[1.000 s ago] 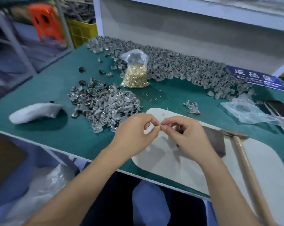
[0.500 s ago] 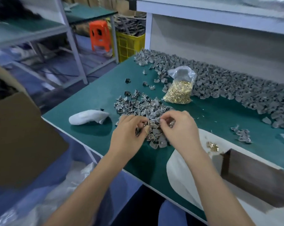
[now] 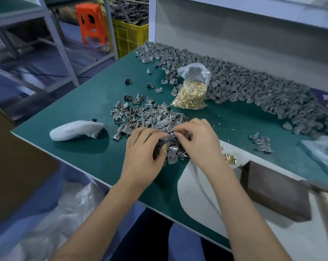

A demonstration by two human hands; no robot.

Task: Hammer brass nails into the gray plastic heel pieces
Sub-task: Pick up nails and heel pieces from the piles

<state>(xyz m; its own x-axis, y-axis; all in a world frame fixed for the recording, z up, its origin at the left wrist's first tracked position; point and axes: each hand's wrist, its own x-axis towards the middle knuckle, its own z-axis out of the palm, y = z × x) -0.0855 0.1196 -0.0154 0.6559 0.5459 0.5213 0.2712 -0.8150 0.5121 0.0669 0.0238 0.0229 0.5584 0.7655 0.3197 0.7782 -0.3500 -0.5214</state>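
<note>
Near the worktop's left edge lies a white controller. Just right of it, toward the front edge, sits the smaller heap of gray heel pieces, and both my hands are over its near side. My left hand has its fingers curled down into the pieces; whether it grips one I cannot tell. My right hand pinches something small among the pieces; I cannot make out what. Behind, a clear bag of brass nails stands before the long heap along the back edge. Loose nails lie on the white board, beside a dark block near the right edge.
</note>
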